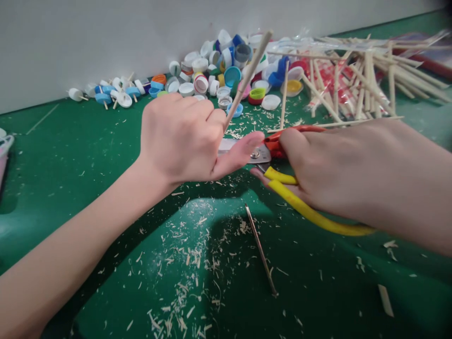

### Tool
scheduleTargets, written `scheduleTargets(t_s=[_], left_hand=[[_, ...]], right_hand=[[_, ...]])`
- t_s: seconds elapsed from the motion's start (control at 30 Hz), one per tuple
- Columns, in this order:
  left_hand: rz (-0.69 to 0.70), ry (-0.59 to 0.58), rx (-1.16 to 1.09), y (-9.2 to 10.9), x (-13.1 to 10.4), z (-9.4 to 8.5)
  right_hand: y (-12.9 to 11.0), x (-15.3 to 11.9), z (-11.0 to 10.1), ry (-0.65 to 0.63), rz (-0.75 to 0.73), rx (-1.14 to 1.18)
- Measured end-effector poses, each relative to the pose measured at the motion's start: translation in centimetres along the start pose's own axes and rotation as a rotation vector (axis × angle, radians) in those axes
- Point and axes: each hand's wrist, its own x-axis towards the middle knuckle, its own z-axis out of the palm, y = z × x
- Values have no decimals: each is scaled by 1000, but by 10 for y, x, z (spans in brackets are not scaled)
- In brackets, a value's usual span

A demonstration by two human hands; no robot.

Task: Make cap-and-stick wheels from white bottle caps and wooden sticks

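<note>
The left hand (181, 139) curls its fingers tightly around a pale, slender round wooden stick (250, 77), which slants up and to the right above the fist with its lower end hidden; the thumb stretches to the right, in front of the flat, shiny steel blades of a pair of shears (261, 154). Their handles are coated in smooth plastic, one red, the other yellow and bowed into a long curve, and the right hand (339, 157) holds them with its fingers wrapped around, mostly out of sight beneath. How far the blades stand apart is hidden by the left hand. Below, a thin, straight metal rod (260, 252) lies at a slant on the smooth green tabletop (116, 150), among curly, splintery wood shavings (181, 292). Behind the hands sits a heap of round, ridged plastic bottle caps (201, 84), white, blue, yellow and red; to its left, small blue and white caps with short wooden pegs (103, 98) cluster together. To the right, long wooden sticks (369, 84) lie crisscrossed over crinkled, clear plastic packaging with red markings (326, 77).
</note>
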Motion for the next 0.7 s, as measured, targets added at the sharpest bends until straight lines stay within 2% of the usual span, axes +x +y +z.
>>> scheduleTargets(t_s=[0.1,0.23,0.27,0.37,0.43,0.57,0.7], left_hand=[[-14,-25,-1,3,3,-4],[-86,-96,15,8,5,-12],[-85,-78,2,9,5,-12],[-49,99,-59,8,1,-7],[-43,133,-140,8,-1,-4],[-141,3,-316,8,-5,-6],[-186,-86,-409,7,-5,-9]], right_hand=[[-2,-4,-4,-51,7,0],[-2,-9,-5,39,31,84],[-1,-9,-5,47,33,78],[0,-10,-6,-3,0,-16],[0,-11,-6,-11,-34,-58],[1,-12,-3,59,-84,-80],[0,-10,-1,53,-73,-66]])
